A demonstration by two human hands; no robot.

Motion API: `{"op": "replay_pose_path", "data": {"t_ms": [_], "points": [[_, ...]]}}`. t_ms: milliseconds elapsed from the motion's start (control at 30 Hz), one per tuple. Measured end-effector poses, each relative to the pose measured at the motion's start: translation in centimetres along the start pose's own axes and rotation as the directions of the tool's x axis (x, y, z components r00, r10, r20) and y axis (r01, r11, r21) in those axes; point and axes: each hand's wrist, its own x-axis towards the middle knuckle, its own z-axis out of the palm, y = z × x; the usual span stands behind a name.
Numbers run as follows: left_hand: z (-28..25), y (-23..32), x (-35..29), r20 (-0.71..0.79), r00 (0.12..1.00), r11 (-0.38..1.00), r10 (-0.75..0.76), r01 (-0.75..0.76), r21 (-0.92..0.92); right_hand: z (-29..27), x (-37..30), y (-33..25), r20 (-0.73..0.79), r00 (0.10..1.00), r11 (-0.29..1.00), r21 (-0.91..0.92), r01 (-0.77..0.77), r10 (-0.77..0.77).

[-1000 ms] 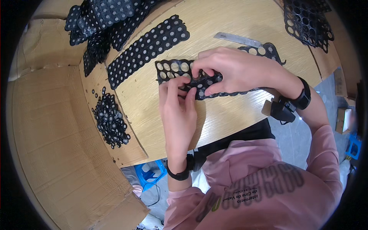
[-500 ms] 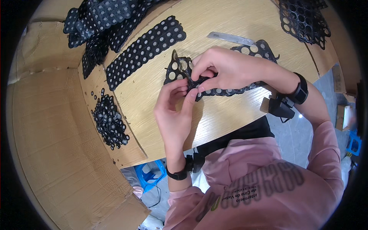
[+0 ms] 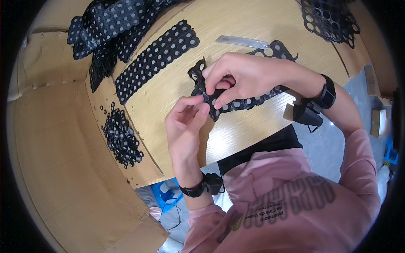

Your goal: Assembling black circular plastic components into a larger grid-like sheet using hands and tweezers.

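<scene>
A black rubber sheet with rows of round holes and pale round spots lies under my hands near the table's middle. Its left end is bent up and twisted. My right hand is closed on that end, thumb and fingers pinching the rubber. My left hand meets it from the left, its thumb and forefinger pinched at the sheet's edge. Whether a small loose piece sits between the left fingertips is too small to tell. My right hand and forearm hide the sheet's middle.
Another spotted black sheet lies flat at far left. A pile of small black rings sits left. Stacked sheets fill the back left corner; holed sheets lie back right. A flat grey strip lies behind my right hand. Cardboard walls stand left.
The sheet's left end has been bent and twisted further, its corner now folded over. My left hand has shifted slightly left and down. My right hand keeps its hold.
</scene>
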Motion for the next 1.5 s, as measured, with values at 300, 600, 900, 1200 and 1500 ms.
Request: {"op": "replay_pose_path", "data": {"t_ms": [300,600,900,1200,1500], "points": [[-1.8,0.9,-0.8,-0.178,0.979,0.981,0.099,-0.066,0.185,-0.2,0.2,0.0,0.057,0.998,0.997,-0.076,-0.016,0.02],[-4.4,3.0,-1.1,-0.221,0.935,0.89,0.277,-0.163,0.425,0.5,0.2,-0.1,-0.035,0.999,0.982,-0.185,-0.036,0.03],[-17.2,6.2,-1.5,-0.484,0.582,0.499,0.654,0.149,0.854,-0.4,-0.2,0.5,0.06,0.996,0.976,-0.212,-0.052,0.066],[-2.9,4.6,-2.7,-0.088,0.684,0.348,0.724,-0.252,0.903,-0.4,0.0,0.7,0.053,0.998,0.97,-0.243,-0.022,0.036],[2.9,1.2,-1.1,0.129,0.852,0.314,0.507,-0.322,0.893,0.0,0.0,0.8,0.024,0.996,0.985,-0.152,-0.084,0.089]]}}
